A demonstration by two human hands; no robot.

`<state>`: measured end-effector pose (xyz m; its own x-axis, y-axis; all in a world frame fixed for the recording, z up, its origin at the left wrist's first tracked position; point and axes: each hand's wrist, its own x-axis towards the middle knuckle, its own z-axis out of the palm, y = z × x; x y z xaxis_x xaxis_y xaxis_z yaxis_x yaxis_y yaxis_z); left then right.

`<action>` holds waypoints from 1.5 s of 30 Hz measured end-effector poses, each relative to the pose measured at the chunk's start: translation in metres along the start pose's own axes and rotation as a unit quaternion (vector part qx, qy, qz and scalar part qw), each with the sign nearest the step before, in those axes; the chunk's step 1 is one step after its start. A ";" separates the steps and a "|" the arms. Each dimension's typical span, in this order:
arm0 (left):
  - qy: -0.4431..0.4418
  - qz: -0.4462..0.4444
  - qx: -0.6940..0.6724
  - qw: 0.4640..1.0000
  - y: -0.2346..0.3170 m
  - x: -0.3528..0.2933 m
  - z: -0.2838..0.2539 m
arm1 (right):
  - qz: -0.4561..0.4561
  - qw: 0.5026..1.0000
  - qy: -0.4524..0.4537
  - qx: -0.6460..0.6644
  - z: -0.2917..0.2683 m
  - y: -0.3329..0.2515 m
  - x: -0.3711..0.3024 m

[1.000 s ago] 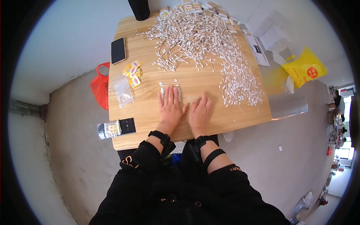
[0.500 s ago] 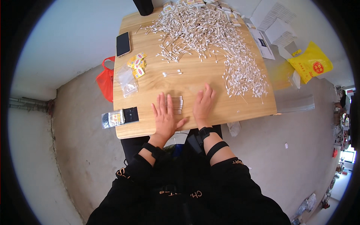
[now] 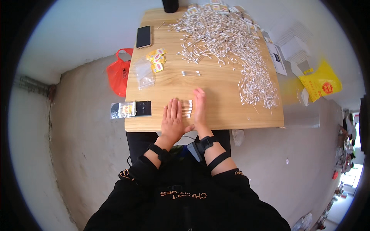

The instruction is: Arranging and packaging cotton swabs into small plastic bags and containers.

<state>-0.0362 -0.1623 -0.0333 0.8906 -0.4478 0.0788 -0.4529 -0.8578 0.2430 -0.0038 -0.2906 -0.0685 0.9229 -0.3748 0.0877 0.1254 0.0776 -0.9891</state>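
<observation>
A row of cotton swabs (image 3: 187, 109) lies side by side near the table's front edge, between my hands. My left hand (image 3: 172, 122) rests flat with fingers stretched out, lying along the row's left ends and hiding them. On the other side, my right hand (image 3: 199, 109) stands on its edge close against the right ends, fingers extended and slightly bent, holding nothing. A few loose swabs (image 3: 191, 73) lie farther back. To the left, a clear pouch with packed swabs (image 3: 127, 109) lies across the table edge beside a black strip (image 3: 144, 108).
A large heap of swabs (image 3: 223, 36) spreads over the back and right of the wooden table (image 3: 219, 96). At left are a phone (image 3: 144, 36), yellow packets (image 3: 157, 67) and clear bags (image 3: 144, 75). A red bag (image 3: 116, 77) hangs left; a yellow bag (image 3: 320, 81) is right.
My right hand has moved left against the swab row's right ends and turned onto its edge. My left hand has shifted off the row's middle toward its left ends. The whole view has shifted slightly.
</observation>
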 end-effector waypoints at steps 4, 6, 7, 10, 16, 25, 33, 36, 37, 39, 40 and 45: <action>0.017 -0.009 -0.019 1.000 -0.002 -0.004 -0.003 | 0.050 0.993 0.006 0.106 0.007 0.002 -0.013; 0.015 -0.024 -0.013 1.000 -0.006 -0.008 -0.001 | 0.018 0.999 -0.025 0.016 0.014 -0.002 -0.020; 0.014 -0.027 -0.004 1.000 -0.007 -0.008 -0.003 | -0.022 0.996 -0.044 -0.071 0.016 -0.004 -0.021; -0.004 -0.039 -0.049 0.998 -0.012 -0.010 -0.009 | 0.053 0.993 0.080 0.063 0.021 -0.010 -0.015; -0.006 -0.031 -0.071 0.997 -0.012 -0.012 -0.018 | 0.033 0.996 0.072 0.031 0.022 -0.010 -0.009; -0.037 -0.045 -0.078 0.995 -0.008 -0.013 -0.015 | 0.055 0.996 -0.026 0.069 0.030 0.001 -0.017; -0.037 -0.070 0.032 0.996 -0.040 -0.013 -0.009 | -0.011 0.988 -0.016 -0.156 0.080 -0.015 -0.027; -0.076 -0.086 0.071 0.991 -0.059 -0.010 -0.024 | -0.047 0.983 -0.003 -0.178 0.109 -0.005 -0.022; -0.084 -0.099 0.059 0.990 -0.065 -0.012 -0.030 | -0.047 0.983 -0.006 -0.176 0.118 -0.005 -0.022; -0.069 -0.112 0.099 0.986 -0.079 -0.018 -0.027 | -0.027 0.990 -0.047 -0.134 0.131 -0.006 -0.021; -0.069 -0.117 0.101 0.986 -0.085 -0.021 -0.029 | -0.015 0.995 -0.042 -0.092 0.136 -0.006 -0.021; -0.028 -0.106 0.072 0.991 -0.098 -0.030 -0.029 | -0.104 0.945 -0.027 -0.308 0.129 -0.011 -0.009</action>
<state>-0.0178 -0.0573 -0.0311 0.9644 -0.2642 -0.0131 -0.2613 -0.9593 0.1071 0.0332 -0.1687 -0.0431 0.9213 -0.2733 0.2766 0.0855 -0.5516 -0.8297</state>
